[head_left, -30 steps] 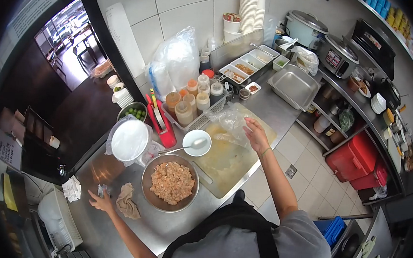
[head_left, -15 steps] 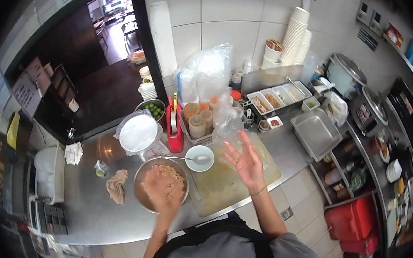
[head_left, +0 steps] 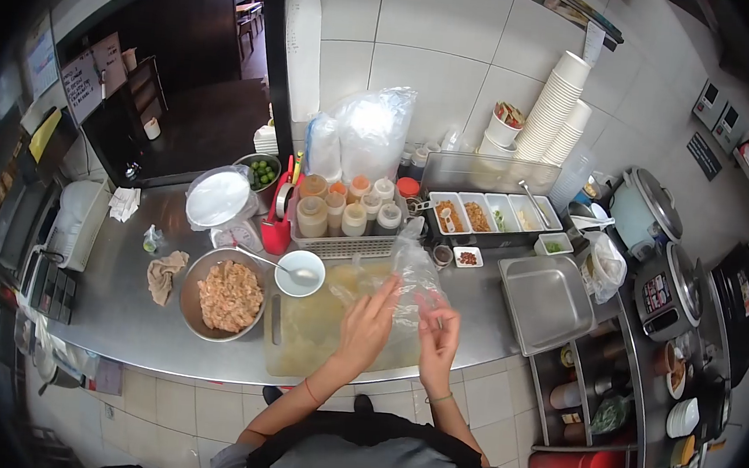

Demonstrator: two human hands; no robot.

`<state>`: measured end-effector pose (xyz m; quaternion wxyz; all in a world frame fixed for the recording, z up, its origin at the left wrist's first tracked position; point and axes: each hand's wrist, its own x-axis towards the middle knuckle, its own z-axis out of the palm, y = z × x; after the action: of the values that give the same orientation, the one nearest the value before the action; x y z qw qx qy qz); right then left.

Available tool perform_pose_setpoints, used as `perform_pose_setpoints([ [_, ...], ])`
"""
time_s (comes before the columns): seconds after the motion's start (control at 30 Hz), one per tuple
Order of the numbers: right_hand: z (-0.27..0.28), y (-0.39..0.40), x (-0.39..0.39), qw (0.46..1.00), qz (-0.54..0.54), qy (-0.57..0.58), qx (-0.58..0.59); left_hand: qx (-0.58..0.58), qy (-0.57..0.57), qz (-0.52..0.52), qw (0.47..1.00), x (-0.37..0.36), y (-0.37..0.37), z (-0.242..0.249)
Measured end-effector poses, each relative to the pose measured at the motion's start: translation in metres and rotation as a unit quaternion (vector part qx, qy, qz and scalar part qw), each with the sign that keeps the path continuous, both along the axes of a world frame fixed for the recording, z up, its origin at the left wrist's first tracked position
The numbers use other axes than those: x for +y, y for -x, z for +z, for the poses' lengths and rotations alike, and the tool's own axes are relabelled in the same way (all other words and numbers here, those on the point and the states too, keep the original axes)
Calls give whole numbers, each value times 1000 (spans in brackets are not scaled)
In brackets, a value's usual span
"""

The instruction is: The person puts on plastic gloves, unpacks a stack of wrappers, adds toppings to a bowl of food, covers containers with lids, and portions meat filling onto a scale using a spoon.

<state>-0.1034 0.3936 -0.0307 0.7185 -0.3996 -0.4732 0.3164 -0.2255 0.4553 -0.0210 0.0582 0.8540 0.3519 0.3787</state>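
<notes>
A clear plastic bag (head_left: 411, 268) stands crumpled over the cutting board (head_left: 305, 338), between my two hands. My left hand (head_left: 365, 328) has its fingers stretched out, the tips against the bag's left side. My right hand (head_left: 440, 334) is curled, thumb and fingers pinching the bag's lower right edge. Left of the board is a steel bowl (head_left: 195, 317) of raw minced meat (head_left: 231, 296). A white bowl (head_left: 312, 264) with a metal spoon (head_left: 304, 274) in it sits at the board's back left corner.
Behind the board stands a basket (head_left: 338, 247) of squeeze bottles. A topping container row (head_left: 489, 234) and a steel tray (head_left: 547, 305) are on the right. A cloth (head_left: 165, 276), a lidded tub (head_left: 219, 197) and limes (head_left: 265, 173) are on the left.
My left hand has left the minced meat and moved right to the plastic bag. My right hand has gone from spread fingers to a pinch on the bag. The camera view has shifted.
</notes>
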Motion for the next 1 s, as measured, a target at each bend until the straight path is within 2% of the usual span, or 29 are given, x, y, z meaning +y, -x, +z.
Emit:
perform_pose_setpoints([
  [0.03, -2, -10, -4, 992, -31, 40, -117, -4, -33, -11, 999, -3, -10, 1],
  [0.1, -3, -28, -12, 926, -88, 118, -346, -10, -3, -24, 1000, -21, -31, 11],
  [0.13, 2, -33, -14, 918, -64, 194, -341, -12, 15, -30, 999, -31, -40, 15],
  [0.17, 1, -35, -12, 962, -42, 167, -210, 9, 10, -43, 999, -40, -47, 11],
  [0.23, -7, -38, -4, 992, -2, 111, 59, 47, -1, -71, 996, -63, -62, 3],
  [0.3, -2, -49, 8, 968, 65, 110, 217, 83, -24, -113, 990, -82, -72, 6],
  [0.37, -11, -66, 8, 919, 104, 141, 354, 95, -47, -155, 982, -93, -80, 8],
  [0.43, -32, -87, 11, 851, 119, 203, 470, 87, -70, -192, 975, -95, -83, 7],
  [0.53, -42, -103, -1, 792, 244, 184, 529, -12, -36, -208, 977, -91, -84, 4],
  [0.63, -21, -103, -12, 786, 238, 137, 553, -129, 31, -199, 971, -94, -85, 7],
  [0.67, -13, -106, -15, 799, 235, 114, 541, -262, 176, -215, 924, -95, -81, 12],
  [0.7, -5, -111, -18, 811, 230, 88, 531, -382, 314, -225, 840, -93, -75, 18],
  [0.73, -2, -117, -23, 821, 223, 61, 522, -484, 442, -225, 721, -91, -68, 22],
  [0.83, -1, -134, -35, 864, 228, -13, 448, -539, 600, -203, 556, -63, -31, 20],
  [0.87, 0, -138, -39, 854, 238, -31, 461, -537, 604, -165, 565, -64, -19, 19],
  [0.93, -18, -151, -47, 766, 251, -58, 589, -524, 614, -99, 581, -73, 1, 19],
  [0.97, -29, -159, -48, 717, 250, -79, 645, -499, 610, -64, 612, -80, 12, 12],
  [1.0, -38, -165, -46, 697, 269, -69, 661, -468, 605, -34, 643, -90, 27, 1],
])
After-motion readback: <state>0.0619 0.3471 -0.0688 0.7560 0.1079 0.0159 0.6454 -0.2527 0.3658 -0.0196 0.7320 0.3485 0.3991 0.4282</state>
